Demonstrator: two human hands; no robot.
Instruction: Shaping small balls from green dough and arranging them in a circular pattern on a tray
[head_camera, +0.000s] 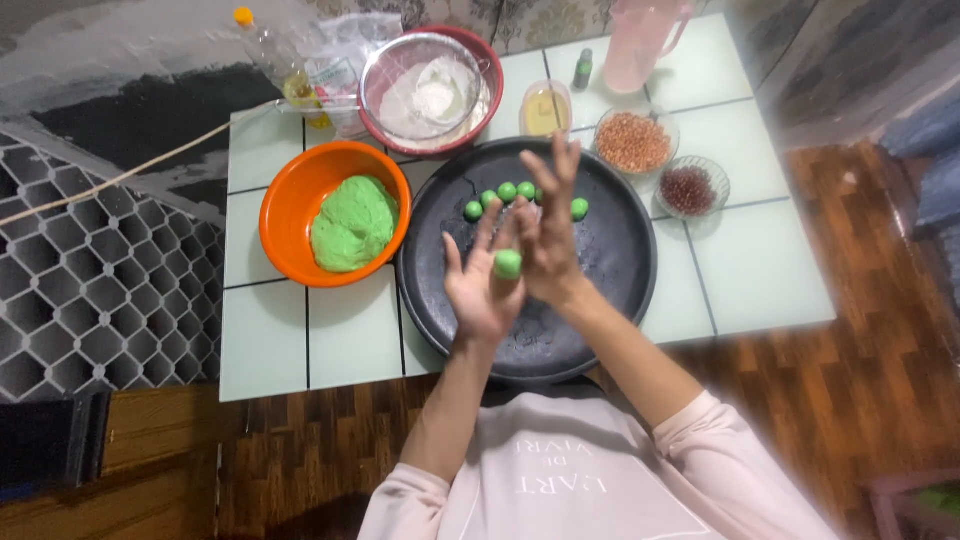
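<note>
Between the two palms sits a small green dough ball (508, 263), pressed lightly from both sides, so the grip here is really a flat-handed sandwich, not a clench. Left hand (483, 283) is underneath and a bit to the left, palm up with fingers spread. Right hand (548, 235) stands more upright on the ball's right side, fingers pointing away toward the far edge of the table (350, 335). Neither hand curls around the ball; it just peeks out at the near edge of where the palms meet. It's round, so no real long axis to speak of, and both hands are touching it about equally.

Right below and behind the hands is a big round black tray (615, 255), with a curved row of finished green balls (508, 191) on its far half, well apart from the one being held. Left of the tray, just beside it, an orange bowl (290, 205) holds a lump of green dough (353, 222). Farther back there's a red bowl with a sieve of flour (425, 92), plus two small glass dishes, one of peanuts (632, 143) and one of dark beans (688, 189).
</note>
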